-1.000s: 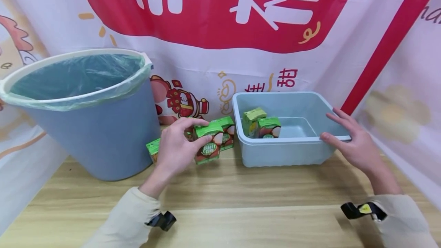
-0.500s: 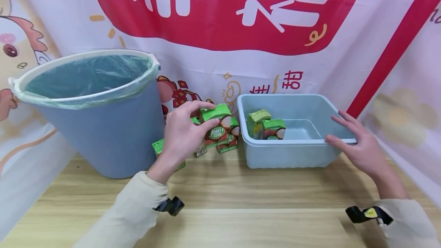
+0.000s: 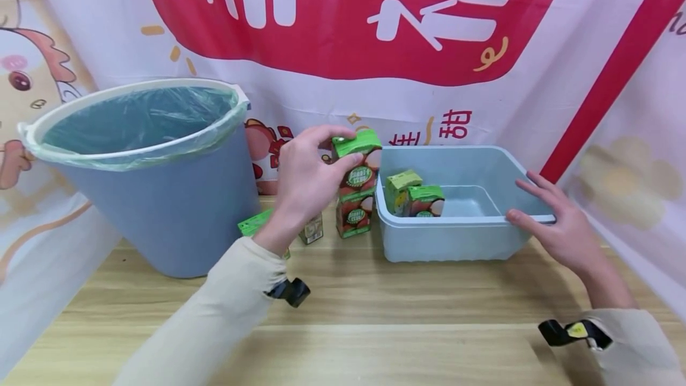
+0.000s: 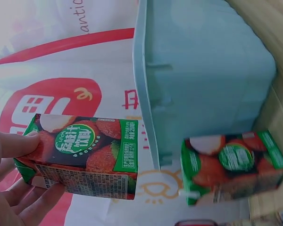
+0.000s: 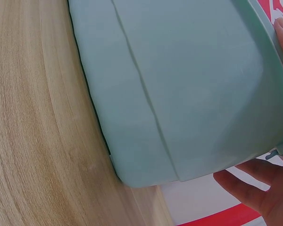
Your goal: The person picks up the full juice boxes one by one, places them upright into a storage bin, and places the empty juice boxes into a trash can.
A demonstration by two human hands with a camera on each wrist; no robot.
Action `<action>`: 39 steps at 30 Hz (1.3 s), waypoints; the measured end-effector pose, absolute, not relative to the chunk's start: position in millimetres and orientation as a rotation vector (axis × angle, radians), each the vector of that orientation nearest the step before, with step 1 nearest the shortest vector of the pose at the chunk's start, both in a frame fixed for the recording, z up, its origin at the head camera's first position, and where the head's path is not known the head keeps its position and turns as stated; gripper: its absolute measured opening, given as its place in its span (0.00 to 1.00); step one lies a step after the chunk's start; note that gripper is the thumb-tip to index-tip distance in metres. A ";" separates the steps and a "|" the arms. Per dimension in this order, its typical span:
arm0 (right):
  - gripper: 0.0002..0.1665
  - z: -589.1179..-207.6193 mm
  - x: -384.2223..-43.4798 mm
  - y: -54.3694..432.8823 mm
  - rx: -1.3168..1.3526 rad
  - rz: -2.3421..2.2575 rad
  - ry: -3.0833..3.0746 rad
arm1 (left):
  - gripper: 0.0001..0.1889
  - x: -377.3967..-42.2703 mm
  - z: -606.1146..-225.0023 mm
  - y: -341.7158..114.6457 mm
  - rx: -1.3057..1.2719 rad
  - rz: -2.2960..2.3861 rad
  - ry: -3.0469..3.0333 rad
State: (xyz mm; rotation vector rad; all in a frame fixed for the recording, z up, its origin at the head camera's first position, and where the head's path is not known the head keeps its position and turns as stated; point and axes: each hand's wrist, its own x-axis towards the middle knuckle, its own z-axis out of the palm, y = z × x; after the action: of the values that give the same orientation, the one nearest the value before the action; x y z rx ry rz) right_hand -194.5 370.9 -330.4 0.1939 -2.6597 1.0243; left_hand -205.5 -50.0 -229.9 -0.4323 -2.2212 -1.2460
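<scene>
My left hand (image 3: 308, 177) pinches a lychee juice box (image 3: 360, 165) by its green-topped end, thumb on the front and fingers behind. This carton is raised beside the left rim of a light blue plastic storage box (image 3: 450, 242). Below it on the table, another lychee juice box (image 4: 233, 165) stands against the backdrop side. More cartons, one with a green top (image 3: 254, 222), are partly hidden behind my left wrist. Inside the storage box stand a yellow-green carton (image 3: 399, 186) and a lychee carton (image 3: 426, 201). My right hand (image 3: 563, 225) holds the storage box's right front corner.
A large blue-grey trash can (image 3: 161, 207) with a clear green liner (image 3: 145, 118) stands at the left. A printed cloth backdrop (image 3: 321, 100) closes off the back and sides. Everything rests on a wooden tabletop (image 3: 402, 308).
My left hand has lifted the lychee juice box up from among the others and moved it right, toward the storage box. My right hand stays at the same corner.
</scene>
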 end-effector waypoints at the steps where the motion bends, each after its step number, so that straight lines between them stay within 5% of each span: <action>1: 0.44 -330.2 -194.5 371.1 0.192 1.022 -2.662 | 0.17 -206.7 -228.7 -46.0 -0.440 -1.252 -2.216; 39: 0.44 -331.6 -196.5 373.0 0.190 1.016 -2.670 | 0.14 -243.6 -267.8 34.4 -0.659 -1.426 -2.466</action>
State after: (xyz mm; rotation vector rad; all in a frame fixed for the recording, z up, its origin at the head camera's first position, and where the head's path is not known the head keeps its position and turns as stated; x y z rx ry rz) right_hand -196.5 373.0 -331.6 0.1904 -2.6698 1.0161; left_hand -243.6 34.4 -267.8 -0.6592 -2.4655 -1.4259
